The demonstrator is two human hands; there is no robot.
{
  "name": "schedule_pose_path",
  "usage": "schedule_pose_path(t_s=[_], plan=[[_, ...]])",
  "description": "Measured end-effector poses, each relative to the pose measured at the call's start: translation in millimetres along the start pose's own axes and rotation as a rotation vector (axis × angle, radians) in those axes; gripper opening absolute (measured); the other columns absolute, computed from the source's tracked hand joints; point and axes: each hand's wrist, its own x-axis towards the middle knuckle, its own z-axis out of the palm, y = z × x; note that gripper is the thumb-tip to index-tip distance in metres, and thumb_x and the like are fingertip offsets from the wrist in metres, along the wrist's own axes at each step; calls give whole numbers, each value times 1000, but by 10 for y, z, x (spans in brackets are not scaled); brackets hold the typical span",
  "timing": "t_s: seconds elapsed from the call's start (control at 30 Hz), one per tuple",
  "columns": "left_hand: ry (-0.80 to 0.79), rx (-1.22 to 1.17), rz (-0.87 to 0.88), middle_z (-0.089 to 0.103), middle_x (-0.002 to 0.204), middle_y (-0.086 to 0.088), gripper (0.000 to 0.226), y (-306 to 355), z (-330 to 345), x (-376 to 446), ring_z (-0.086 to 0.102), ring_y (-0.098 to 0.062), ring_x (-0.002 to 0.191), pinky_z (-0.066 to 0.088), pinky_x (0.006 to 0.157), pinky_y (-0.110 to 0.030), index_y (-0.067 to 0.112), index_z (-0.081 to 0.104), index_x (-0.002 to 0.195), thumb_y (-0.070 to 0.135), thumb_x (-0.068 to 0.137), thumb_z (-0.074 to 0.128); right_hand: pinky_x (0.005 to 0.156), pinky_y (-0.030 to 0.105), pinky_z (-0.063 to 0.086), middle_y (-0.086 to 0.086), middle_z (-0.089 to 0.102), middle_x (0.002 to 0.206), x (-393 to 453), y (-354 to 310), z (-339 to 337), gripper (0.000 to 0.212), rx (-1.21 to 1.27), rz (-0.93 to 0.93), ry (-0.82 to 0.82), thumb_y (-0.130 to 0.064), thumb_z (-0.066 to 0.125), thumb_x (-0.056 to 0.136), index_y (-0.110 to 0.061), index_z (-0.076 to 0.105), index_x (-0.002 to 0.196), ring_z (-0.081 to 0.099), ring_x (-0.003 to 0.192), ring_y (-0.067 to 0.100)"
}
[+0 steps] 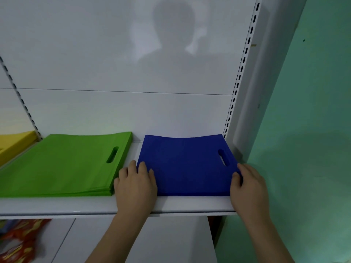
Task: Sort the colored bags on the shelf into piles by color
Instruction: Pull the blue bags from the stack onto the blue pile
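Observation:
A flat pile of blue bags [187, 164] lies at the right end of the white shelf [76, 206], handle slot toward the right. My left hand [135, 184] rests on the pile's near left corner with its fingers laid flat. My right hand [248, 186] is at the pile's near right corner, fingers on top and thumb against the edge. A pile of green bags [62, 164] lies to the left, apart from the blue one. A yellow pile [13, 142] shows at the far left edge.
The shelf's white back panel and a slotted upright [237, 86] stand behind and to the right of the blue pile. A green wall [307, 130] is on the right. Below the shelf at the lower left lie red and yellow packets [19, 242].

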Motion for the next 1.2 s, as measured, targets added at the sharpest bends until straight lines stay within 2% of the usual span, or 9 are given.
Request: schedule_pose_path(t_s=[0.07, 0.2, 0.27, 0.4, 0.63, 0.77, 0.87, 1.0, 1.2], plan=[[44, -48, 13, 64, 117, -14, 29, 11, -88, -30, 59, -37, 102, 48, 79, -48, 9, 66, 111, 26, 88, 64, 101, 38, 39, 11, 55, 136, -43, -43, -53, 38, 10, -27, 50, -15, 54, 94, -4, 58, 131, 48, 125, 31], [122, -154, 38, 64, 118, -5, 34, -44, -319, -103, 58, -29, 106, 48, 85, -45, 12, 64, 120, 29, 93, 50, 97, 29, 35, 9, 59, 130, -107, -191, -110, 39, 89, -163, 130, -22, 50, 95, -4, 60, 128, 51, 120, 28], [143, -182, 49, 64, 117, -3, 41, -108, -452, -143, 57, -27, 105, 48, 84, -44, 14, 64, 120, 33, 92, 41, 99, 29, 35, 5, 59, 130, -129, -315, -91, 44, 144, -211, 110, -27, 47, 92, -7, 60, 130, 51, 121, 24], [138, -140, 24, 63, 120, -3, 40, -425, -662, -280, 56, -26, 108, 48, 87, -45, 15, 63, 122, 34, 92, 46, 102, 28, 32, 2, 56, 135, -284, -638, 24, 38, 222, -257, 39, -23, 54, 97, -10, 58, 133, 47, 127, 20], [97, -22, -88, 61, 124, -7, 45, -1319, -983, -501, 53, -30, 116, 46, 93, -48, 13, 61, 127, 35, 89, 48, 102, 26, 31, 2, 53, 139, -726, -1367, 274, 45, 216, -377, -160, -24, 56, 94, -13, 53, 138, 43, 130, 18], [114, -8, -124, 60, 125, -9, 48, -1846, -1214, -602, 52, -32, 118, 46, 94, -50, 11, 59, 128, 37, 91, 45, 103, 26, 30, 4, 50, 141, -1005, -1882, 375, 49, 217, -457, -220, -30, 57, 94, -13, 51, 139, 41, 131, 19], [132, -11, -155, 58, 127, -8, 50, -2396, -1496, -688, 50, -31, 118, 45, 96, -51, 11, 56, 131, 39, 92, 42, 102, 31, 35, 5, 50, 140, -1359, -2416, 480, 52, 231, -515, -244, -35, 61, 91, -11, 53, 137, 43, 128, 23], [164, -14, -228, 56, 130, -6, 47, -3166, -1867, -826, 49, -28, 122, 44, 100, -46, 12, 50, 137, 32, 94, 53, 104, 37, 38, 6, 50, 141, -1859, -3127, 680, 50, 270, -566, -272, -32, 61, 91, -10, 54, 136, 44, 130, 26], [123, 82, -366, 50, 138, 0, 52, -4144, -2297, -1092, 45, -22, 128, 41, 104, -40, 19, 46, 141, 39, 94, 52, 104, 29, 29, 4, 49, 141, -2556, -4065, 1037, 50, 310, -673, -366, -33, 59, 93, -13, 52, 138, 41, 131, 22]])
